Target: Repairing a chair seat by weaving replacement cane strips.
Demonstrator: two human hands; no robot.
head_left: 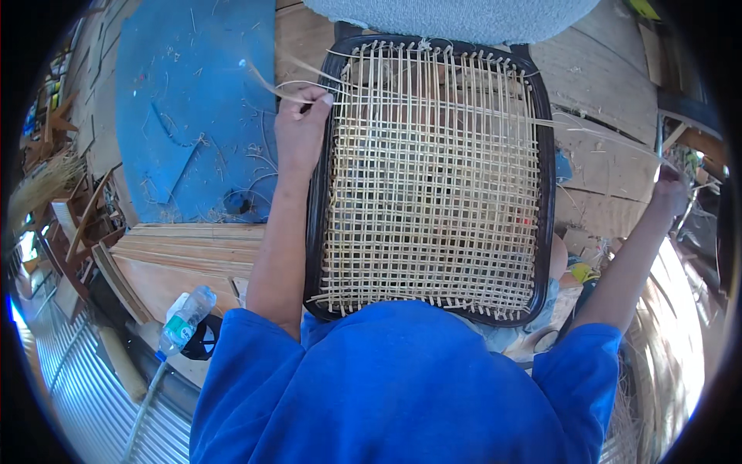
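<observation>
A dark rectangular frame (546, 178) rests against my lap, filled with an open weave of pale cane strands (433, 185). My left hand (300, 127) is at the frame's upper left corner, its fingers pinched on loose cane strands (270, 81) that curl up and to the left. One long cane strand (595, 133) runs across the weave and off to the right. My right hand (669, 192) is stretched far out to the right, closed on the end of that strand.
A blue sheet (193, 100) strewn with cane scraps lies on the wooden floor to the left. Wooden boards (185, 247) are stacked below it, with a clear plastic bottle (185, 317) near them. A light blue cushion (464, 15) sits at the top.
</observation>
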